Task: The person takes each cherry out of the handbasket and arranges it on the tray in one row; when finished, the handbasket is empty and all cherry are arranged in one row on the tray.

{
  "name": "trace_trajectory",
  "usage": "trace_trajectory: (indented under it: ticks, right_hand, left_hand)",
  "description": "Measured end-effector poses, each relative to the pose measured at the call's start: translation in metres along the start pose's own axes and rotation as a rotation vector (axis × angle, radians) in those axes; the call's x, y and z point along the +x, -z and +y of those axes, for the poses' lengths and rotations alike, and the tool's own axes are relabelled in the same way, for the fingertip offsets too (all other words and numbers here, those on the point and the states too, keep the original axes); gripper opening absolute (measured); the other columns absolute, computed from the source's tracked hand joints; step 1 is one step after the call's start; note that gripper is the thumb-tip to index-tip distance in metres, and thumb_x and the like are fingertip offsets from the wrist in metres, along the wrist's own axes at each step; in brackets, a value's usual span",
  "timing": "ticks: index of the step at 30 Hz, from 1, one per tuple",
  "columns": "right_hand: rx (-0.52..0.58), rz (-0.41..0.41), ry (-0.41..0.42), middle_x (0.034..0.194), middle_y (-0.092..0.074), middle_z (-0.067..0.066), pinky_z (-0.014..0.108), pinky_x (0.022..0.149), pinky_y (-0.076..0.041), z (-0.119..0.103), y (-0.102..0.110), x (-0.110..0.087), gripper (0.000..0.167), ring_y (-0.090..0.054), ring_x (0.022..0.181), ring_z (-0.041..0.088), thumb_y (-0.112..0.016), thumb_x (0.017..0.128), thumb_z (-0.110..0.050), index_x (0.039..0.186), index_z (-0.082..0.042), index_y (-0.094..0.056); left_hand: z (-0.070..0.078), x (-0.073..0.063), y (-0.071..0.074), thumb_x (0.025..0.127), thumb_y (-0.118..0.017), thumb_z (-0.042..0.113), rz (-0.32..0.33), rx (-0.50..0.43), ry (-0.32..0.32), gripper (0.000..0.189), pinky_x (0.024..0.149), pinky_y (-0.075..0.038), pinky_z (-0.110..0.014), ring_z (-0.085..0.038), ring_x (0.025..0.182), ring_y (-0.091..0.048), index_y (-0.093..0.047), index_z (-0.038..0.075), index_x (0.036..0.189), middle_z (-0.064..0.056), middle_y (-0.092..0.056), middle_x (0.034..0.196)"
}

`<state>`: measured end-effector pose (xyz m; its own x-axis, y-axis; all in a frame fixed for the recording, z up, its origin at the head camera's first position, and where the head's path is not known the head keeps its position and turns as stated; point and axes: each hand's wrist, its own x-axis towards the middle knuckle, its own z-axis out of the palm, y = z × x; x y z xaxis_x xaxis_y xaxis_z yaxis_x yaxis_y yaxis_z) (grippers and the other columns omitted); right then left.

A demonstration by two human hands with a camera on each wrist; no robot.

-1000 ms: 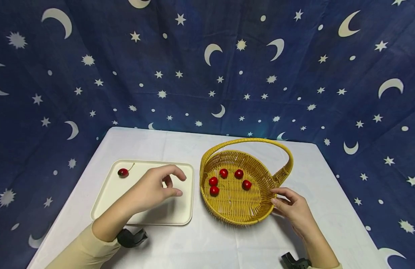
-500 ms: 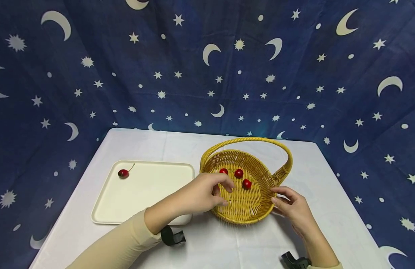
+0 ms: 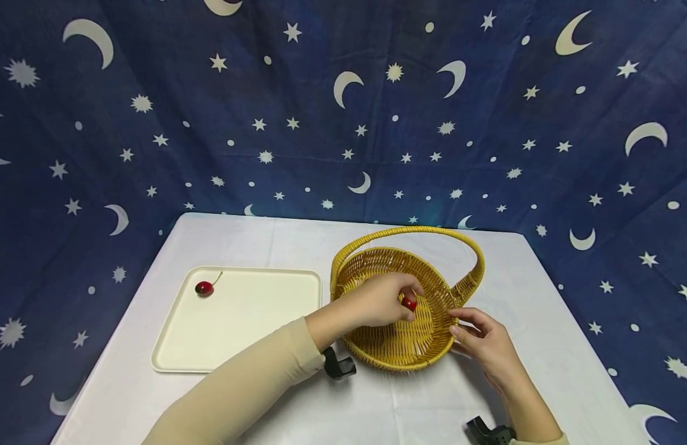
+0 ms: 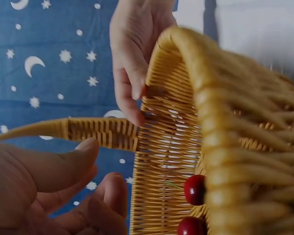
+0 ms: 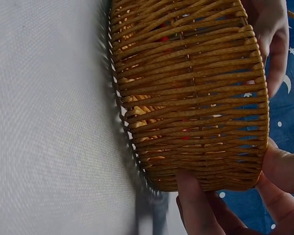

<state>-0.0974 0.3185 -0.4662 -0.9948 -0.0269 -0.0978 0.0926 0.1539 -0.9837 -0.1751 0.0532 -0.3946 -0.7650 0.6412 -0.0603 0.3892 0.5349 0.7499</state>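
A yellow wicker basket [image 3: 424,340] with a tall arched handle stands right of centre on the table. My left hand [image 3: 371,303] reaches over its left rim, thumb and fingertips spread around a red cherry [image 3: 409,303]. Other cherries in the basket lie behind that hand in the head view; the left wrist view shows two, one a shiny cherry [image 4: 194,190] with a green stem. My right hand [image 3: 485,346] pinches the basket's right rim between thumb and fingers. From the right wrist view, its fingers [image 5: 193,200] lie against the woven wall.
To the left of the basket lies a cream tray [image 3: 254,315], holding one dark red cherry [image 3: 204,288] with a stem near its back left corner. A white cloth [image 3: 371,408] covers the table. Behind it hangs a navy curtain [image 3: 299,123] with moons and stars.
My left hand has moved right from over the tray, across the basket's left rim, to the cherry on the right inside. The right hand has stayed at the rim; the basket has not moved.
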Motion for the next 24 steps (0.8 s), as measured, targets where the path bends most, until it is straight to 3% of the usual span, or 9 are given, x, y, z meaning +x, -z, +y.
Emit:
trace_trajectory:
  ticks: [9, 14, 20, 24]
  right_hand:
    - [0.009, -0.003, -0.004, 0.125, -0.068, -0.009, 0.034, 0.082, -0.067, -0.001, 0.0, 0.0, 0.042, -0.073, 0.107, 0.007, -0.072, 0.101, -0.003, 0.138, 0.011, -0.059]
    - [0.011, -0.007, -0.006, 0.125, -0.068, -0.009, 0.034, 0.082, -0.067, 0.0, 0.0, 0.001, 0.042, -0.073, 0.107, 0.007, -0.072, 0.101, -0.003, 0.138, 0.012, -0.059]
    - [0.009, -0.012, 0.007, 0.126, -0.067, -0.009, 0.034, 0.081, -0.067, 0.002, 0.001, 0.001, 0.041, -0.073, 0.107, 0.006, -0.072, 0.101, -0.002, 0.137, 0.012, -0.06]
    - [0.018, -0.018, 0.018, 0.125, -0.068, -0.008, 0.034, 0.081, -0.067, 0.003, 0.001, 0.001, 0.04, -0.074, 0.106, 0.006, -0.071, 0.101, -0.002, 0.136, 0.013, -0.059]
  left_hand:
    - [-0.004, 0.033, -0.005, 0.094, -0.081, 0.005, -0.063, -0.026, 0.02, 0.038, 0.098, -0.056, -0.028, -0.019, 0.12, -0.07, -0.074, 0.014, 0.13, -0.007, -0.076, 0.129]
    - [-0.015, 0.04, -0.002, 0.094, -0.081, 0.005, -0.133, -0.058, 0.081, 0.044, 0.1, -0.057, -0.035, -0.024, 0.122, -0.069, -0.074, 0.016, 0.136, -0.012, -0.073, 0.136]
    - [-0.027, 0.046, -0.003, 0.093, -0.081, 0.003, -0.176, -0.053, 0.123, 0.052, 0.115, -0.052, -0.042, -0.029, 0.141, -0.062, -0.072, 0.02, 0.142, -0.013, -0.067, 0.149]
    - [-0.028, 0.052, -0.007, 0.093, -0.08, 0.003, -0.195, -0.018, 0.134, 0.053, 0.108, -0.054, -0.034, -0.023, 0.135, -0.065, -0.071, 0.02, 0.143, -0.012, -0.068, 0.147]
